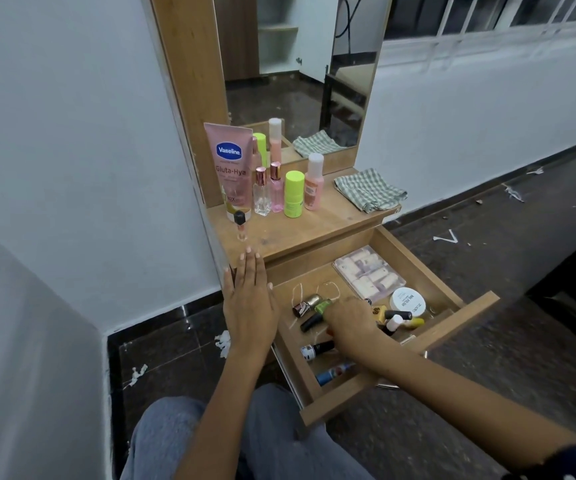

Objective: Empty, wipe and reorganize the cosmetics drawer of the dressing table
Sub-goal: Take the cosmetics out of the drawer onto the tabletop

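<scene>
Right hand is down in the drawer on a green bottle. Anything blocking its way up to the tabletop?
Nothing visible. The right hand holds the green bottle in the open drawer; the tabletop in front of the standing bottles is bare, and the left hand rests aside at the table's left edge.

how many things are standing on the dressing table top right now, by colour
Pink Vaseline tube: 1
Clear glass perfume bottles: 2, one rose-gold capped, one small black-capped
Pink liquid bottle with rose-gold cap: 1
Lime green plastic bottle: 1
Peach bottle with white cap: 1
Total: 6
</scene>
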Available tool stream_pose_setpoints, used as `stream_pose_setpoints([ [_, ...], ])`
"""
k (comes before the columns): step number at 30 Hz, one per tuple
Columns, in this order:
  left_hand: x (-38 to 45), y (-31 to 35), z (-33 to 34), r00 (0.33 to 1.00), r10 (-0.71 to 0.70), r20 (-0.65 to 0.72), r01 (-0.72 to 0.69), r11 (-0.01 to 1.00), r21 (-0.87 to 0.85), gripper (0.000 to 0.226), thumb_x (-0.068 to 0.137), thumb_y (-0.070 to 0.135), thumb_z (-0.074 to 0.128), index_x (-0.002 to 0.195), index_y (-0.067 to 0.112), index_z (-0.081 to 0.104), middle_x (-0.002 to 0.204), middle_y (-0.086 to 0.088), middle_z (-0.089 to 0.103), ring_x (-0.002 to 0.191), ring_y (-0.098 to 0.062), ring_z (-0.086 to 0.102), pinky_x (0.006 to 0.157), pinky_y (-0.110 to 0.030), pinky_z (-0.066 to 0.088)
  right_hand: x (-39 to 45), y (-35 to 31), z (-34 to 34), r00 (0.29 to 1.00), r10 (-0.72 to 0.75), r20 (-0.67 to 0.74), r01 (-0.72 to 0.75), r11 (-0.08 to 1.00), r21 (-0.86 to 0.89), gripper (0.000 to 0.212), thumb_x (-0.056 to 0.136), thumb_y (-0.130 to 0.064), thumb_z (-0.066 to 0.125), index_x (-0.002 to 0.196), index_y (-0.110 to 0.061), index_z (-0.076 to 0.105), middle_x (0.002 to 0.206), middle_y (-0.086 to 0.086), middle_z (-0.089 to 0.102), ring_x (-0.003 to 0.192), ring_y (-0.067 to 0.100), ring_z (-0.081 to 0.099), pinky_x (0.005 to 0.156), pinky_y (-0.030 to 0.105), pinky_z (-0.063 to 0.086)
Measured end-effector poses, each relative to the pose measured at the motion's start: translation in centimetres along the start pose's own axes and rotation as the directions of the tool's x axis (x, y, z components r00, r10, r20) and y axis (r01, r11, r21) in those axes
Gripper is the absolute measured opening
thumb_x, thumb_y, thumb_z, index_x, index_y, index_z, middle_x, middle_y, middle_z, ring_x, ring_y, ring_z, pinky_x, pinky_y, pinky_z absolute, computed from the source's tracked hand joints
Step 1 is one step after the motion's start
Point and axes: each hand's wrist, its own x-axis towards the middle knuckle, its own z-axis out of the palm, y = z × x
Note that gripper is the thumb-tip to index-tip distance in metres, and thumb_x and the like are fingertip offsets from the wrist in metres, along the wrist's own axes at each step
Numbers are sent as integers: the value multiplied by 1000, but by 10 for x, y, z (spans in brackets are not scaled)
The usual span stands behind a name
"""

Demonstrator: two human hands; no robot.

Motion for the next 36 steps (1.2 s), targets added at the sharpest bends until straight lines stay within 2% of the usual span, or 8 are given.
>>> stream_pose_setpoints([
  [4,1,-2,2,1000,0,9,0,999,37,55,103,25,24,152,11,3,160,-5,-5,148,-17,-6,119,-38,-6,-6,15,-29,995,30,-100,6,941,340,29,92,-37,57,110,-14,57,106,4,64,98,23,62,70,29,41],
  [6,1,-1,1,1000,3,12,-3,999,50,56,103,25,24,152,11,2,160,-5,-5,148,-17,-5,118,-37,-6,-4,26,-49,995,27,-100,37,810,585,28,89,-43,61,96,-16,64,84,-4,65,77,11,63,63,22,43],
  [8,0,-1,0,1000,11,16,-12,998,63,56,103,25,24,153,11,2,160,-6,-6,148,-18,-5,118,-37,-6,4,30,-69,985,14,-171,119,666,737,22,85,-37,68,89,-16,70,70,-12,61,60,-1,55,53,15,41],
  [11,0,-3,-3,1000,20,24,-21,999,45,57,102,25,23,153,11,2,160,-5,-6,148,-17,-7,117,-36,-8,29,29,-94,932,141,-333,220,512,831,15,75,-21,78,86,-13,71,81,-3,67,66,2,54,62,17,49],
  [16,0,-4,-5,999,31,29,-32,999,36,57,102,24,24,153,11,3,160,-6,-5,148,-18,-5,118,-36,-7,78,7,-117,874,244,-420,282,449,848,29,65,-5,79,58,-14,52,61,-6,57,56,3,48,50,9,35],
  [23,0,-4,-3,999,42,28,-43,998,37,58,102,23,24,153,11,-2,160,-6,-8,148,-18,-7,117,-35,-10,127,-14,-114,858,248,-450,256,552,793,16,78,-11,73,92,-5,68,92,11,70,87,23,63,75,36,52],
  [31,0,-4,0,999,46,-3,-46,999,-19,59,101,19,29,153,12,1,160,-5,-6,148,-18,-5,115,-33,-14,129,-22,-104,840,202,-503,368,469,803,23,79,-1,72,102,-3,67,99,13,71,91,23,66,79,28,53],
  [36,0,-4,0,999,42,-16,-43,998,-50,61,99,17,33,152,11,3,160,-4,-3,148,-18,-3,115,-32,-12,128,-27,-89,825,309,-473,398,275,875,28,75,3,74,101,-4,66,97,10,70,83,13,62,70,3,47],
])
